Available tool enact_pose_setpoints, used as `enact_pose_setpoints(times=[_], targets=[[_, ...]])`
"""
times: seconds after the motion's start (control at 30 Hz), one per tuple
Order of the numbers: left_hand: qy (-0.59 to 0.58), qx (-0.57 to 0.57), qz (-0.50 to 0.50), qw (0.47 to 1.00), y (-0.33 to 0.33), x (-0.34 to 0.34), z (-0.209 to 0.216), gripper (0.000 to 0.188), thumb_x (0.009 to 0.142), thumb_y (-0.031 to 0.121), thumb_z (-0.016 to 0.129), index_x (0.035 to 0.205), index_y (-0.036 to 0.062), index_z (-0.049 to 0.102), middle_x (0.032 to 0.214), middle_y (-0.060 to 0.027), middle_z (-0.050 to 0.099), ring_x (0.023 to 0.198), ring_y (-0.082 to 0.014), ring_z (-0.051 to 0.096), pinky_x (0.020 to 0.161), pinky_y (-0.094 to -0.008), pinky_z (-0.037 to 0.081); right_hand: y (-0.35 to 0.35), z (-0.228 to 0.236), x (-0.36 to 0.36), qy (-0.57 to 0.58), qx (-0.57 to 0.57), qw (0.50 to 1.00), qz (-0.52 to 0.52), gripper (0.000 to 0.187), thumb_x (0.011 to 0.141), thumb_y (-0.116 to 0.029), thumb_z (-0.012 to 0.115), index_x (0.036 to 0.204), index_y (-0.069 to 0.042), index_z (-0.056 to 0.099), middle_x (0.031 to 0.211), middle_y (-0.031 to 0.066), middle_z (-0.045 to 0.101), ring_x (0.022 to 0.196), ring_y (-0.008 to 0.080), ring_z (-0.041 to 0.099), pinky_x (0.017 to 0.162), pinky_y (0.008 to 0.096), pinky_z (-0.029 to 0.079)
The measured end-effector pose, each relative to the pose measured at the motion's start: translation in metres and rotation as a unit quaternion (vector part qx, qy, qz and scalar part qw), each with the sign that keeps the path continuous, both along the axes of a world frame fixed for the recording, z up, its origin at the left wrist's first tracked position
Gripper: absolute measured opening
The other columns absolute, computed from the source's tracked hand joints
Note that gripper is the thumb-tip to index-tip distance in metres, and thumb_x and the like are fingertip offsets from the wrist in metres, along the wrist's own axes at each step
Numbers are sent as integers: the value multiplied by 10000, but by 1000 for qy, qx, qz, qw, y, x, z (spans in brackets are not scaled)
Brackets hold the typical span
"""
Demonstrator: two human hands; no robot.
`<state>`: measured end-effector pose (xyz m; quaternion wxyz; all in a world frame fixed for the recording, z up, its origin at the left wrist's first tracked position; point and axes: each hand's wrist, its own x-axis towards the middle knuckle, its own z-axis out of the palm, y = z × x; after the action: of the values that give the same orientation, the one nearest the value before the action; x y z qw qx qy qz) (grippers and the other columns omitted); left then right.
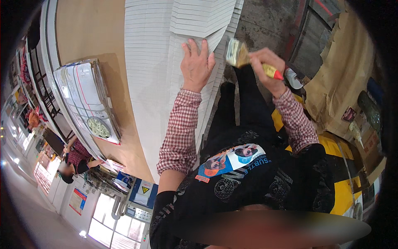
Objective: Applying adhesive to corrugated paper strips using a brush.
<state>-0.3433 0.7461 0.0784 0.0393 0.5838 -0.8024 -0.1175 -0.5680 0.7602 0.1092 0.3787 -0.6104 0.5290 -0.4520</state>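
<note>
Many white sheets point(149, 74) lie overlapped like shingles, their edges making rows of thin lines. A smaller fanned batch point(201, 18) rests on top at the far end. My left hand point(195, 68) lies flat on the sheets, fingers spread, fingertips by the near edge of that batch. My right hand point(268, 68) grips a wide paintbrush point(240, 54) by its yellow and red handle. The pale bristles point left, close to the sheets' right edge. Whether they touch it, I cannot tell. Checked sleeves cover both my forearms.
A strapped stack of white flat packs point(85, 97) sits on the brown tabletop point(89, 25) to the left. Brown paper point(340, 70), a carton point(371, 143) and a white bottle point(293, 79) are at the right. Another person point(78, 159) stands by machinery at lower left.
</note>
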Motion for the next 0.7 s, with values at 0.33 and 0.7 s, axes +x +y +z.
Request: enact_pose_setpoints(times=[0.33,0.7], targets=[[14,-19,6,1000,-3,-1,-5,400,891,307,443,1227,97,490,1218,-249,464,1099,-451,452,767,-426,491,-13,2,0,38,-59,997,-41,58,761,-15,586,714,19,589,721,106,623,615,170,589,547,268,456],[-9,15,129,991,78,4,-12,827,778,509,584,1363,6,286,1391,-328,200,1287,-500,171,1047,-540,157,18,20,-6,2,0,999,-49,126,810,-33,552,707,33,583,750,113,621,664,162,577,599,268,442]])
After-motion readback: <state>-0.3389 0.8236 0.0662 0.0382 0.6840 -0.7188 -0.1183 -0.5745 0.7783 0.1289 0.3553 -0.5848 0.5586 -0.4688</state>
